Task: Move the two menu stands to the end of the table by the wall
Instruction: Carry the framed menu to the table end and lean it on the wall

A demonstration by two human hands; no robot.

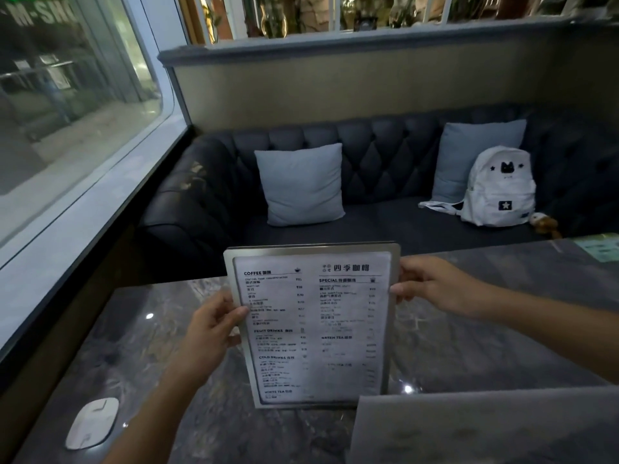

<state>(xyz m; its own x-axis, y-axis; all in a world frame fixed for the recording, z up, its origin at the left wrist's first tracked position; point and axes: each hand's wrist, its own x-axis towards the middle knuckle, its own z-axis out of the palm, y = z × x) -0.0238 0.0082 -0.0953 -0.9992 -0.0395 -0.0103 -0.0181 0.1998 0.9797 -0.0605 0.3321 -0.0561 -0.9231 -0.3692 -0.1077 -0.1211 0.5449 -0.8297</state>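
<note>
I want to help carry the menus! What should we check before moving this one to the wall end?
1. Both hands gripping: left hand and right hand hold the menu stand by its side edges: ok.
2. Stand upright: ok.
3. Base lifted off the table: cannot tell.
4. Path along the table toward the window side: only a white pad near the edge: ok.
5. Second stand within reach, bottom right: ok.
6. Wall end itself: cannot tell.
</note>
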